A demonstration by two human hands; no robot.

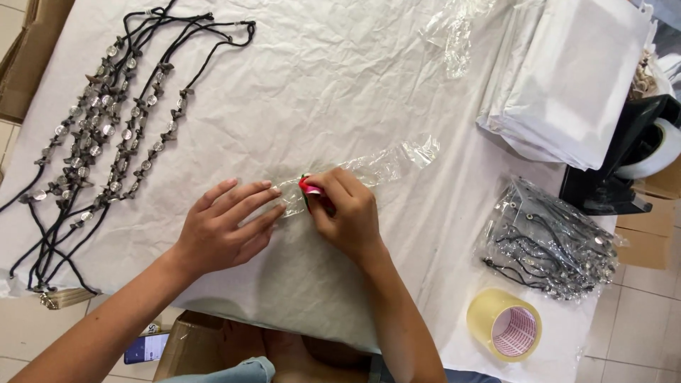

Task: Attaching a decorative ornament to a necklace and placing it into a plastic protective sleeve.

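Clear plastic bag lay flat mid-worktop. Left hand pressed its end, fingers spread open. Right hand pinched a small red tool against it. Beaded necklaces at 10 o'clock — tape roll at 4.

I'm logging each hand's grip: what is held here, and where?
The right hand pinches a small red tool at its rear; the left hand presses the clear plastic bag flat.

Middle of white cloth wide open, easy pass top centre. Beaded cords hog left side. Right side crowded: white bag stack, packed cords, tape roll, black dispenser at edge.
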